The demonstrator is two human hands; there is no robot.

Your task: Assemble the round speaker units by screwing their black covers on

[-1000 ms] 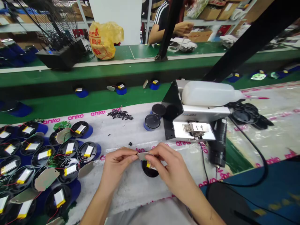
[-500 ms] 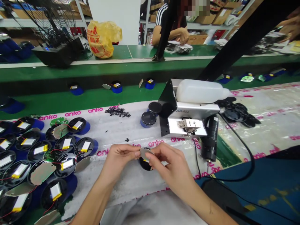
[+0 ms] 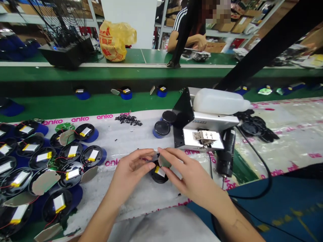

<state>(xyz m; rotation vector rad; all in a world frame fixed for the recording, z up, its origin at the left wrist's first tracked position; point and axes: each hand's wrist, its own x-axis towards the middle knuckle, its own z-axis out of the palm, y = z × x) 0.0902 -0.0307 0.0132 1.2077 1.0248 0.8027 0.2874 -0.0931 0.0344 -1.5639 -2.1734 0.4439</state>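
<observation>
My right hand [image 3: 184, 169] holds a round grey disc [image 3: 164, 161] between thumb and fingers, tilted above a round black housing [image 3: 159, 175]. A battery with yellow tape shows inside that housing. Just left of it is my left hand [image 3: 135, 164], its thumb and fingers apart with a gap between them; nothing can be seen in it. Both hands are over the white sheet printed with pink letters [image 3: 131, 198]. Small black pieces [image 3: 128, 119] lie in a pile beyond my left hand.
Many blue housings with batteries [image 3: 72, 151] crowd the left side. Ahead on the right stand a metal device [image 3: 202, 134], a white bottle [image 3: 219, 101] and a black cylinder [image 3: 226, 153]. Two lidded housings [image 3: 162, 128] sit beside the device. A person [image 3: 191, 38] works across the bench.
My left fingers have come off the disc and spread apart. The disc is now tilted more upright in my right hand, and more of the battery shows. The view has shifted slightly.
</observation>
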